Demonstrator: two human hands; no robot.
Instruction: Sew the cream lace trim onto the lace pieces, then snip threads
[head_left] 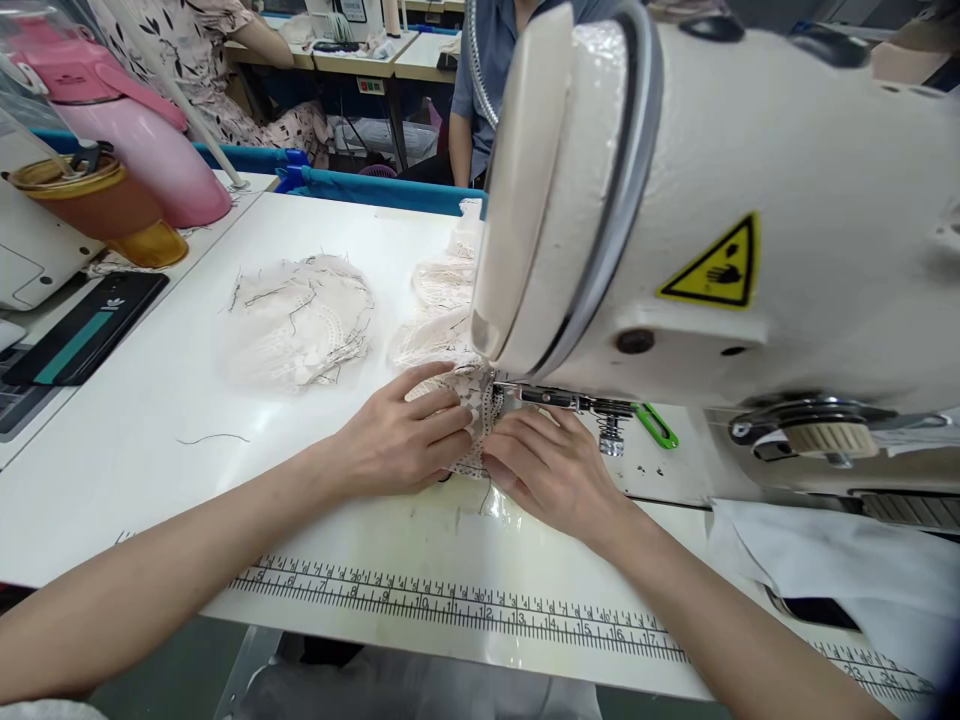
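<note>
Under the head of a white sewing machine (570, 200) lies a piece of pale lace fabric (474, 395), its edge by the presser foot. My left hand (409, 430) is on the lace's left side, fingers bent over it, thumb mostly hidden. Close to the needle area, my right hand (555, 465) has its fingers closed at the lace's right edge; the fingertips are partly hidden. More gathered lace (442, 290) trails behind the machine head. The needle itself is out of sight.
A pile of lace pieces with loose threads (300, 320) lies to the left. A phone (86, 325), a brown cup (105, 200) and a pink bottle (135, 140) stand farther left. A printed ruler (450, 605) runs along the front edge. Two people sit beyond the table.
</note>
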